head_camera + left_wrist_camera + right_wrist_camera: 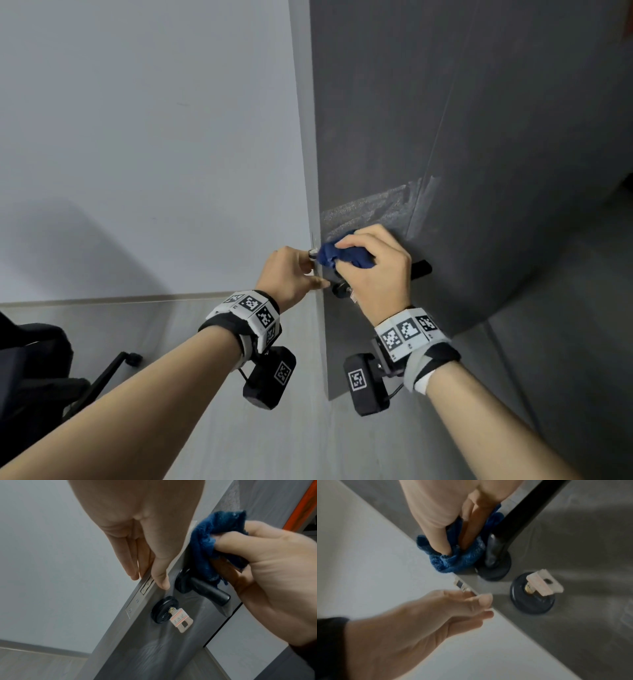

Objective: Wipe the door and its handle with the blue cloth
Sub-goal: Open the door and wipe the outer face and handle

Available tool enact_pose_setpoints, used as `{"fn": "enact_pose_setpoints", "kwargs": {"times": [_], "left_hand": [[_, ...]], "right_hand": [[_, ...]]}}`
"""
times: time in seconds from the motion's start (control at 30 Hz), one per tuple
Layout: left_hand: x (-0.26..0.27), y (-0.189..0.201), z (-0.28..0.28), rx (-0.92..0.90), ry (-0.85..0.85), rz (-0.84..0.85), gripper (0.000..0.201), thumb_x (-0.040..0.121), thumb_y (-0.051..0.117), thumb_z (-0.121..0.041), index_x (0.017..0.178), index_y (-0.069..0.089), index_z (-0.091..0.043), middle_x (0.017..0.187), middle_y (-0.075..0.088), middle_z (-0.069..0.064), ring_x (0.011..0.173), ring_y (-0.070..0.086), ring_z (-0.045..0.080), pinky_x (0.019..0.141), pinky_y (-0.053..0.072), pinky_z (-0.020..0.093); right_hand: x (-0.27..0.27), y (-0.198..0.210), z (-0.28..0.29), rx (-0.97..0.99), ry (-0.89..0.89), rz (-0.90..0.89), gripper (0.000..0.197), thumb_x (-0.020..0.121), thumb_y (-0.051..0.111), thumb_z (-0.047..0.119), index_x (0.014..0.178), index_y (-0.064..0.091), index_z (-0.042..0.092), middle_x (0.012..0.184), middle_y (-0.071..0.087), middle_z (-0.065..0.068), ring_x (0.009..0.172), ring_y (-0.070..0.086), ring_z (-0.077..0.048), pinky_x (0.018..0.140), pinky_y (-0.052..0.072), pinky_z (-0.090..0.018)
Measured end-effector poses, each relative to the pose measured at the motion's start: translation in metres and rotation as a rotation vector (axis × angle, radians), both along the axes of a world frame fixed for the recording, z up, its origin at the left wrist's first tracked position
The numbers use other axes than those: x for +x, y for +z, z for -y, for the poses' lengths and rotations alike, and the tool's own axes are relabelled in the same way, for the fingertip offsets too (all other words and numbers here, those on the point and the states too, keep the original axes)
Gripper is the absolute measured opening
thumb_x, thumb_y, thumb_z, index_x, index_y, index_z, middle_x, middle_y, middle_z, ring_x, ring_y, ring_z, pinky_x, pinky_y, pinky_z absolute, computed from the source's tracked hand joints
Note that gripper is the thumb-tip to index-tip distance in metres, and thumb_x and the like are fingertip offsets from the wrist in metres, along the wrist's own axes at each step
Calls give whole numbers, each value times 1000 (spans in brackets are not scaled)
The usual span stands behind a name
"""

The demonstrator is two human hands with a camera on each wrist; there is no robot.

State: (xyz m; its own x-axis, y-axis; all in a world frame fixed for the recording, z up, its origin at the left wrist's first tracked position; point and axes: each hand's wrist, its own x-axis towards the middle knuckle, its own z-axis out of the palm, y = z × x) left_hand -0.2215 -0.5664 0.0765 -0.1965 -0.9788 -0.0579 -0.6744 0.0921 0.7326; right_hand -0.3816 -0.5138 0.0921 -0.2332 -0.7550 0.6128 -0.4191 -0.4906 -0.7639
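- While your right hand (376,270) bunches the blue cloth (342,257) in curled fingers (436,534), the wad is pressed on the door (479,137) right at the free edge, just beside the round base of the black handle (211,591).
- Your left hand (291,274) steadies the door by its edge: the fingers (130,555) lie straight down the far side and the thumb rests on the near face above the latch plate (135,601), so it holds nothing but the door itself.
- Streaks on the grey face above the handle, seen from the head view, suggest the panel there is already wiped; I judge you are now working the strip between edge and handle, with the handle itself about to come.
- The lever looks bare beyond its base; only the cloth's hanging corner touches it in the left wrist view.
- For the next move, wrap the cloth round the lever and draw it along from base to tip, keeping the left hand braced so the door does not swing.
- Mind the key (180,620) sticking out of the lock (532,599) just below the handle: the loose cloth could snag on it.
- Whether the handle on the far side has been wiped I cannot tell; it is hidden.
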Motion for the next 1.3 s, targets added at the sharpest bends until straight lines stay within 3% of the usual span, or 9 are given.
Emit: {"fn": "enact_pose_setpoints", "kwargs": {"times": [0.2, 0.43, 0.53, 0.73, 0.87, 1.0, 1.1, 1.2, 1.3], "left_hand": [[0, -5, 3, 11, 17, 23, 33, 66, 91, -32, 85, 77, -9, 87, 75, 4, 89, 72, 20, 82, 58, 42], [1, -7, 3, -14, -11, 36, 34, 64, 87, -33, 74, 72, -4, 68, 68, 1, 66, 59, 19, 68, 55, 35], [1, -5, 1, -20, -10, 45, 34, 65, 89, -32, 79, 74, -5, 80, 75, 6, 82, 70, 23, 76, 57, 42], [-1, 1, -2, 27, -21, 52, 40, 67, 90, -33, 86, 74, -2, 87, 73, 13, 87, 69, 27, 83, 57, 46], [14, 23, 0, 324, -81, -223, 45, 74, 87, -27, 111, 74, -6, 107, 74, 6, 101, 65, 15, 86, 53, 29], [19, 63, -4, 159, -127, -338, 75, 76, 85, -10, 143, 51, -15, 139, 58, -6, 127, 56, 12, 106, 46, 34], [10, 77, -3, 87, -222, -386, 46, 77, 76, 7, 119, 68, -10, 113, 74, 0, 106, 68, 9, 91, 54, 27], [10, 78, -7, -30, -222, -349, 18, 70, 68, 6, 87, 62, 5, 80, 67, 22, 74, 61, 13, 68, 49, 28], [13, 76, -8, 33, -237, -372, 35, 71, 67, 13, 100, 67, -5, 97, 73, 10, 90, 66, 11, 85, 54, 37]], "right_hand": [[-32, 10, 13, 49, -238, 286, 25, 72, 74, -5, 89, 72, 13, 94, 64, -3, 88, 64, -8, 80, 51, -23], [21, 11, -5, -4, 4, 0, 24, 66, 77, -10, 84, 73, 5, 90, 60, -2, 83, 62, -13, 72, 50, -24], [13, 21, -4, -14, 19, -2, 24, 66, 78, -10, 83, 73, 5, 89, 63, -5, 83, 63, -14, 73, 51, -25], [-45, 38, 13, 50, -333, 245, 21, 72, 72, 4, 90, 70, 14, 97, 65, -3, 90, 63, -8, 83, 51, -23], [-42, 36, 12, 39, -393, 203, 21, 74, 71, 1, 92, 69, 12, 97, 60, 1, 86, 58, 5, 79, 48, -14], [-25, 49, 6, 41, -354, 228, 23, 72, 73, -3, 91, 70, 10, 97, 62, 0, 88, 59, 4, 81, 48, -16], [18, 56, -6, 11, -198, 99, 23, 71, 74, -4, 89, 70, 9, 94, 61, 0, 85, 61, -3, 75, 48, -17], [50, 54, -12, 25, -92, -62, 21, 70, 72, -1, 85, 69, 13, 94, 58, 4, 80, 61, -13, 69, 52, -29], [44, 62, -9, -2, -98, 0, 20, 67, 73, -4, 82, 72, 11, 89, 60, 4, 78, 60, -9, 68, 51, -26]]}}
